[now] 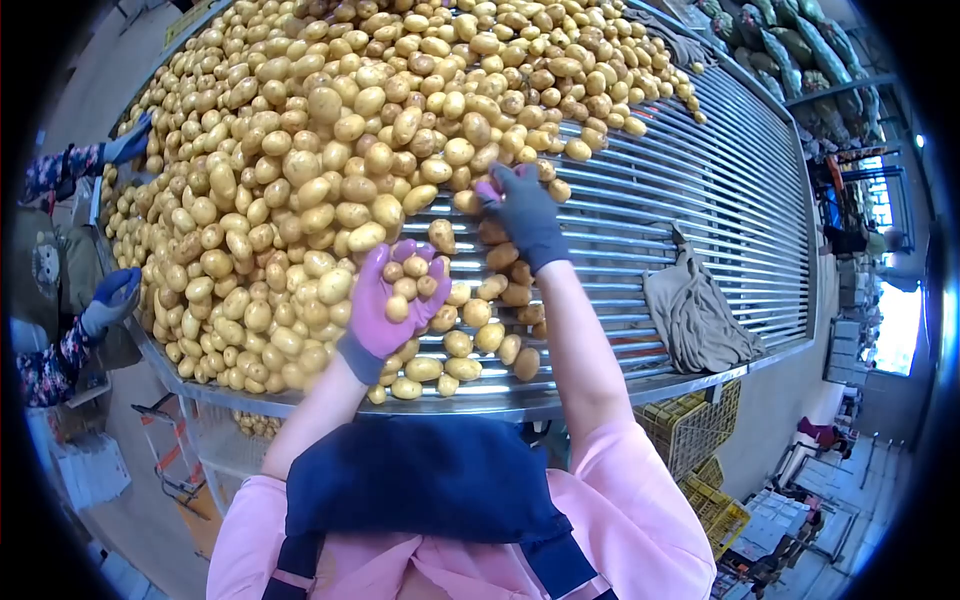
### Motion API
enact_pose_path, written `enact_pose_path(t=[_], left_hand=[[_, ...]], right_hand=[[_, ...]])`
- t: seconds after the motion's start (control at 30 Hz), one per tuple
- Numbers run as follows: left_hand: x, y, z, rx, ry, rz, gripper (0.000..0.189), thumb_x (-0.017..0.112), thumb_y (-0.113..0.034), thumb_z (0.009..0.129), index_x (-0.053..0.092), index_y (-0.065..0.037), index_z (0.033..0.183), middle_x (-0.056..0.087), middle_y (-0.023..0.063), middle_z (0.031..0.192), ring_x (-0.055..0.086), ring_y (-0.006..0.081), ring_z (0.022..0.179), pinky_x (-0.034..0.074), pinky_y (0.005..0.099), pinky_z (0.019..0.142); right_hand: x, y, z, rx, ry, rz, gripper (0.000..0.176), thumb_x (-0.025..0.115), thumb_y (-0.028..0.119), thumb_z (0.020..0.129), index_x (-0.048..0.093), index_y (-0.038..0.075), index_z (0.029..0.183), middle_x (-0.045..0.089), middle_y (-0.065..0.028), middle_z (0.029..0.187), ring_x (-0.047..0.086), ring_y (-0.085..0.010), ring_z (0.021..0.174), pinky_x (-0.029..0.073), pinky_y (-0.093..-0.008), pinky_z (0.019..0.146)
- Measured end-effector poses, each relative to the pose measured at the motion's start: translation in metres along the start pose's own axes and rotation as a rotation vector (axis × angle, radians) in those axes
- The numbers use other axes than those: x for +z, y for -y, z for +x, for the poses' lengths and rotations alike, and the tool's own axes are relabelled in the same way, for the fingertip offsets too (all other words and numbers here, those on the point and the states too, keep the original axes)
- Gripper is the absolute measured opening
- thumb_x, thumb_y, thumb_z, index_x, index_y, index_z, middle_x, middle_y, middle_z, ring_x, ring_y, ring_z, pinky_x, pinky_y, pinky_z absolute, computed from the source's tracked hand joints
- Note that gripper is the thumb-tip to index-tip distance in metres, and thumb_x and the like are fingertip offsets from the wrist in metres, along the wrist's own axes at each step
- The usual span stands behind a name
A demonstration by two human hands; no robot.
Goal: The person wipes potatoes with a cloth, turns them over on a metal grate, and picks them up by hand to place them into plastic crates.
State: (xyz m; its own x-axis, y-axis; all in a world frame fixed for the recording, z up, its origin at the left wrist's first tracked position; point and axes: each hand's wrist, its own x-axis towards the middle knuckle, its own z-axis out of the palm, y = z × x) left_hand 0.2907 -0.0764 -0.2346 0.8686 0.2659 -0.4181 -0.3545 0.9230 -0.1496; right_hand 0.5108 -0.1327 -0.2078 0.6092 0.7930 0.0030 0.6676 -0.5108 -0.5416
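My left hand, in a glove with a pink palm and dark cuff, is turned palm up. Its curled fingers cradle several small potatoes. To the right, my right hand, in a dark grey glove with pink on the finger side, reaches palm down to the edge of the potato heap. Its fingers look parted beside a potato; their undersides are hidden. Loose potatoes lie between my forearms on the metal roller table.
A crumpled grey cloth lies on the rollers at right. At the left edge, another person's gloved hands are by the heap. Yellow crates stand below the table's right side. Filled sacks are stacked at the far right.
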Motion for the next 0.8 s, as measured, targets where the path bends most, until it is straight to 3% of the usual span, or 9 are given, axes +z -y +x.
enact_pose_path(t=[0.03, 0.07, 0.13, 0.17, 0.23, 0.3, 0.37, 0.53, 0.8], left_hand=[[-0.003, 0.0, -0.001, -0.027, 0.046, -0.048, 0.035, 0.045, -0.039, 0.095, 0.048, -0.009, 0.113, 0.051, 0.0119, 0.118, 0.051, 0.0285, 0.11, 0.045, 0.0492, 0.095], [0.008, 0.003, -0.007, 0.01, -0.029, -0.025, 0.034, 0.045, -0.039, 0.095, 0.05, -0.009, 0.11, 0.053, 0.0109, 0.115, 0.052, 0.0272, 0.108, 0.048, 0.0465, 0.09], [0.005, -0.001, -0.017, 0.022, 0.016, 0.014, 0.036, 0.043, -0.039, 0.096, 0.052, -0.01, 0.114, 0.055, 0.0097, 0.117, 0.052, 0.026, 0.11, 0.044, 0.0483, 0.095], [0.0, -0.007, -0.019, 0.001, 0.071, -0.016, 0.038, 0.041, -0.039, 0.096, 0.053, -0.01, 0.117, 0.055, 0.0092, 0.118, 0.052, 0.0255, 0.11, 0.042, 0.0499, 0.097], [0.002, -0.013, -0.028, 0.068, 0.02, 0.071, 0.039, 0.04, -0.039, 0.096, 0.054, -0.011, 0.119, 0.055, 0.0086, 0.119, 0.053, 0.0242, 0.11, 0.035, 0.0533, 0.103], [0.006, -0.018, -0.036, 0.01, 0.068, -0.047, 0.034, 0.048, -0.038, 0.094, 0.057, -0.012, 0.113, 0.057, 0.008, 0.116, 0.053, 0.0257, 0.111, 0.037, 0.054, 0.101], [0.003, -0.02, -0.04, 0.036, 0.043, 0.01, 0.033, 0.049, -0.036, 0.093, 0.056, -0.011, 0.114, 0.058, 0.0079, 0.111, 0.057, 0.0227, 0.102, 0.038, 0.0526, 0.101], [0.001, -0.024, -0.049, 0.101, -0.069, 0.024, 0.03, 0.052, -0.033, 0.092, 0.058, -0.01, 0.11, 0.06, 0.0069, 0.099, 0.057, 0.0214, 0.095, 0.041, 0.0453, 0.1], [0.001, -0.026, -0.064, 0.054, -0.127, -0.088, 0.03, 0.058, -0.031, 0.088, 0.057, -0.006, 0.105, 0.057, 0.0115, 0.115, 0.052, 0.0274, 0.108, 0.044, 0.0435, 0.091]], right_hand=[[0.01, 0.002, 0.002, 0.065, 0.045, -0.052, 0.035, 0.058, 0.038, 0.086, 0.059, 0.007, 0.101, 0.059, -0.015, 0.097, 0.059, -0.0341, 0.088, 0.048, -0.0416, 0.075], [0.025, -0.002, -0.006, -0.071, -0.02, -0.034, 0.031, 0.057, 0.039, 0.086, 0.057, 0.008, 0.09, 0.057, -0.0148, 0.091, 0.058, -0.033, 0.085, 0.048, -0.0433, 0.072], [0.03, 0.016, -0.032, -0.186, 0.216, -0.024, 0.03, 0.057, 0.037, 0.084, 0.06, 0.008, 0.082, 0.059, -0.0148, 0.088, 0.06, -0.0316, 0.083, 0.049, -0.0447, 0.07], [0.025, 0.024, -0.043, -0.275, 0.44, -0.045, 0.028, 0.058, 0.036, 0.083, 0.061, 0.008, 0.085, 0.061, -0.0121, 0.087, 0.06, -0.0307, 0.083, 0.049, -0.0424, 0.074], [0.012, 0.027, -0.052, -0.148, 0.461, 0.186, 0.026, 0.058, 0.034, 0.083, 0.061, 0.009, 0.087, 0.062, -0.011, 0.09, 0.06, -0.0306, 0.086, 0.049, -0.0401, 0.075], [0.006, -0.005, -0.024, 0.076, 0.099, 0.59, 0.02, 0.057, 0.028, 0.084, 0.061, 0.009, 0.09, 0.064, -0.0103, 0.093, 0.061, -0.03, 0.089, 0.049, -0.0383, 0.076], [-0.025, -0.01, 0.012, -0.013, 0.02, -0.25, 0.016, 0.053, 0.023, 0.087, 0.061, 0.01, 0.093, 0.066, -0.0116, 0.093, 0.063, -0.0303, 0.089, 0.05, -0.0395, 0.074], [0.009, -0.048, 0.046, -0.029, 0.175, -0.578, 0.021, 0.044, 0.021, 0.089, 0.061, 0.011, 0.096, 0.066, -0.0142, 0.087, 0.064, -0.032, 0.083, 0.05, -0.0445, 0.069], [-0.009, -0.022, 0.009, 0.089, -0.16, -0.287, 0.019, 0.051, 0.023, 0.088, 0.057, 0.014, 0.103, 0.063, -0.0119, 0.091, 0.062, -0.0315, 0.085, 0.048, -0.0426, 0.072]])
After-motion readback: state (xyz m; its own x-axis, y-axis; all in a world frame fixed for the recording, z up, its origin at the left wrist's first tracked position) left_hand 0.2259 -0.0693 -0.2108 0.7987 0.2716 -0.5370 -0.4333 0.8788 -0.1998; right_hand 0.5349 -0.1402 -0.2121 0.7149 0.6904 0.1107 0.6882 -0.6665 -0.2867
